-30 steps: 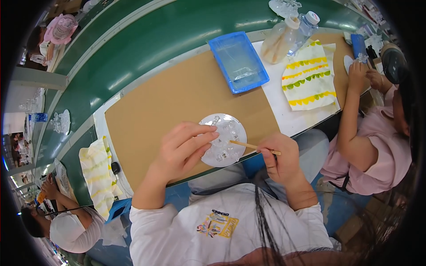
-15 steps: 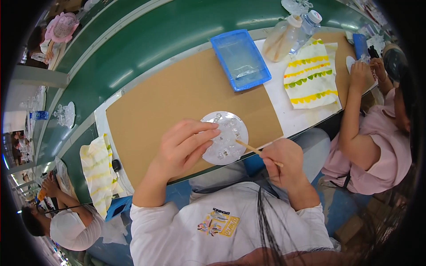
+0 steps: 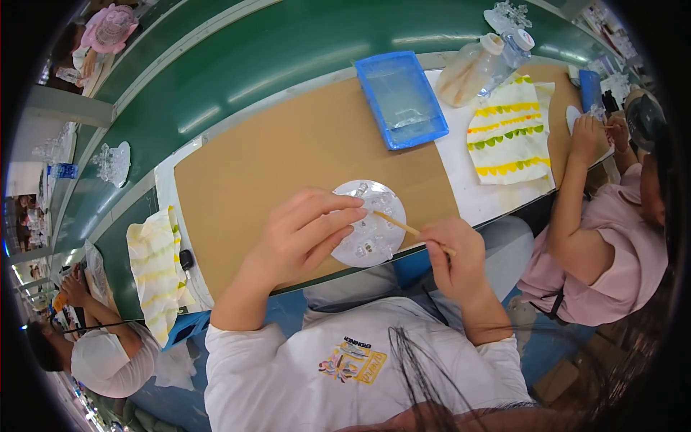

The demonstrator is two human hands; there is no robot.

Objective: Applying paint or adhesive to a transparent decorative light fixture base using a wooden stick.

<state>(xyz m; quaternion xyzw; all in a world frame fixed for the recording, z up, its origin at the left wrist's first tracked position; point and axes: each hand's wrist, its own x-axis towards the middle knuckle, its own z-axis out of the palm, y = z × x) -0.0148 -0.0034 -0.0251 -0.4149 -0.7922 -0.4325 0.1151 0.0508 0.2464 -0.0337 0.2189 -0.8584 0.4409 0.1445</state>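
A round white disc [image 3: 374, 253] with small clear pieces on it lies at the near edge of the brown board. My left hand [image 3: 306, 227] reaches over the disc's left side, its fingertips drawn together in a pinch. Whatever they hold there is too small and hidden to name. A thin wooden stick [image 3: 403, 227] is gripped in my right hand [image 3: 455, 253], just right of the disc. Its tip points left over the disc, close to my left fingertips.
Beyond the disc, a blue-rimmed tray [image 3: 403, 97] sits on the brown board [image 3: 273, 158]. Two clear bottles [image 3: 468, 68] and a patterned cloth [image 3: 509, 137] are at the right; another cloth [image 3: 155, 266] lies left. A co-worker in a pink top [image 3: 597, 245] sits at right.
My right hand has risen slightly, and the stick's tip has shifted left and up across the disc towards my left fingertips. My left hand stays over the disc. The whole view has tilted slightly.
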